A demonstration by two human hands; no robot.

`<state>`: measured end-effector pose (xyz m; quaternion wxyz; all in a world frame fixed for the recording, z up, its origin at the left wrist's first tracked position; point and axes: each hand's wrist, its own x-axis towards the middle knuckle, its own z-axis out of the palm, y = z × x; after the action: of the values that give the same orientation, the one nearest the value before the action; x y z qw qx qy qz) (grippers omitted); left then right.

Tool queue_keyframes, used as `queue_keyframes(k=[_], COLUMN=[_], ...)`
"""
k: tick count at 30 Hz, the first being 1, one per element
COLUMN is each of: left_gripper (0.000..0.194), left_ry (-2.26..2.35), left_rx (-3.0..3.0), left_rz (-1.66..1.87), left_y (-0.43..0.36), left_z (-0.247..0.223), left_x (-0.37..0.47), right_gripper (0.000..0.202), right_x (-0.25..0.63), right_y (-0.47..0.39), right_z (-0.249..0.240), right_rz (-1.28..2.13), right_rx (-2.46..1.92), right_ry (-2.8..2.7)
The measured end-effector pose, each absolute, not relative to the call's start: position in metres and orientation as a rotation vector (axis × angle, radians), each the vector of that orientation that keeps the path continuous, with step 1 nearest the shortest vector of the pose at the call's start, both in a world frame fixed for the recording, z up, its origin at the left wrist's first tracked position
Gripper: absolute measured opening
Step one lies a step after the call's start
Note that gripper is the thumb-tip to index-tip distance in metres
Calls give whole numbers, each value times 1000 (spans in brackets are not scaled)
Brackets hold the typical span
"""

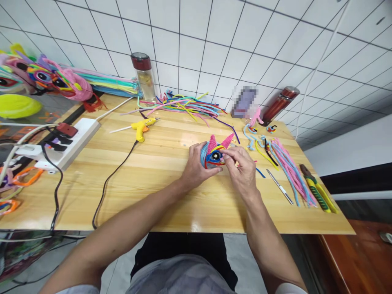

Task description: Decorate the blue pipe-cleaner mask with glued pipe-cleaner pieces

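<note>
Pipe-cleaner figure [214, 154] cupped by left hand [195, 165], right hand [241, 167] pinching its top

A blue pipe-cleaner figure [214, 154] with pink ears and one eye sits upright mid-table.

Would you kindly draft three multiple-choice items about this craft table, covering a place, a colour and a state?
1. Where does the glue gun lie?
A. Left of the hands
B. Right of the pliers
C. On the floor

2. What colour is the glue gun?
A. Red
B. Yellow
C. Black

3. What is the state of the pipe-cleaner figure?
A. Lying untouched
B. Held by both hands
C. Standing by the bottle

Answers: 1 A, it rests on the table left of the hands. 2 B, its body is yellow. 3 B, the left hand cups it while the right hand pinches at its front.
</note>
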<state>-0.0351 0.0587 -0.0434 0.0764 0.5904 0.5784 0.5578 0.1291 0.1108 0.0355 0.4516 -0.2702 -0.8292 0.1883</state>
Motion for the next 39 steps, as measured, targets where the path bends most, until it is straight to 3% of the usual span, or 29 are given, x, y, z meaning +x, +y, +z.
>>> queue_keyframes(k=[9, 39], left_gripper=[102, 106], left_ry=[1704, 1695], left_rx=[1801, 1830], left_rz=[1643, 1641], left_y=[59, 58], left_z=[-45, -44], left_x=[-37, -35], right_gripper=[8, 14], right_x=[135, 135], right_y=[110, 109], right_z=[42, 40], right_rz=[554, 504], right_rx=[-814, -856], right_ry=[-2061, -2059])
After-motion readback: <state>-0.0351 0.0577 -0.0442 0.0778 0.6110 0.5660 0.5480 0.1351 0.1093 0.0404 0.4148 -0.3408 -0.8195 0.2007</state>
